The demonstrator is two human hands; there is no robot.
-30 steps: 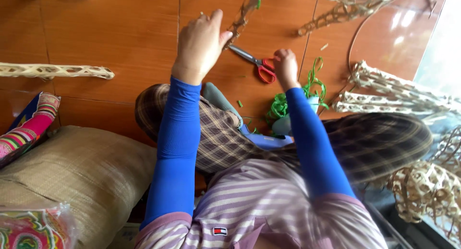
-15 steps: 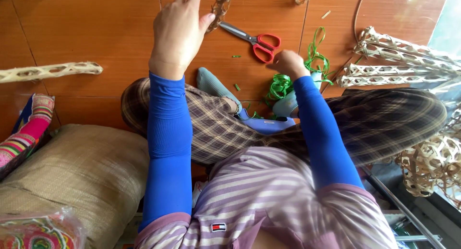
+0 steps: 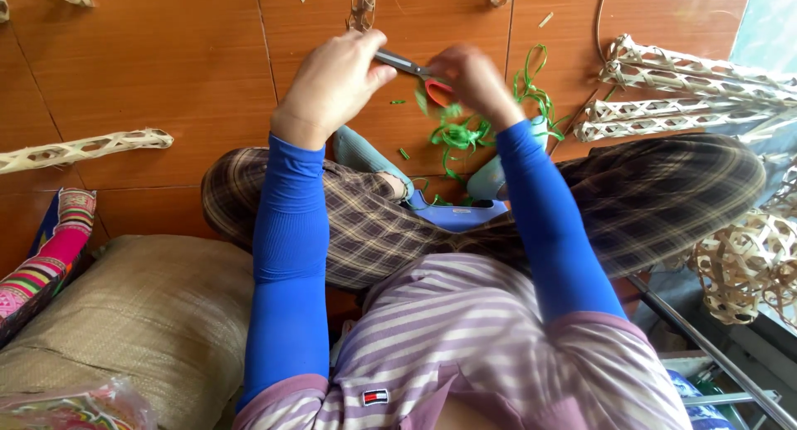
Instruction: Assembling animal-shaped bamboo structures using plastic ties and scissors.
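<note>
- Scissors [image 3: 415, 71] with red handles, held above the orange floor [image 3: 166, 56], between both hands, just over the crossed legs in checked trousers [image 3: 664, 189].
- Right hand [image 3: 473, 77] closed on the red handles; blurred, so finger placement in the loops not clear.
- Left hand [image 3: 336, 81] closed at the blade end, fingertips touching the metal; grip clamped there, though whether on the blades alone or on a strip as well cannot be told.
- Green strips [image 3: 457, 135] hanging in a loose tangle just below the scissors, with cut bits scattered on the floor nearby.
- Likely trouble: left fingertips so near the blades, a nick if the handles close before the fingers draw clear.
- Also possible: the tangle of green strips catching in the blades, giving a ragged or wrong-length cut, or pulling a strip out of the grip.
- Loose offcuts liable to drop into the lap and among the feet in light blue socks [image 3: 365, 152], easy to lose there.
- Woven bamboo pieces [image 3: 681, 98] stacked close at the right; a wide swing of the right elbow could knock them out of place.
- Another woven piece [image 3: 83, 148] lying well apart at the left, out of harm's way.
</note>
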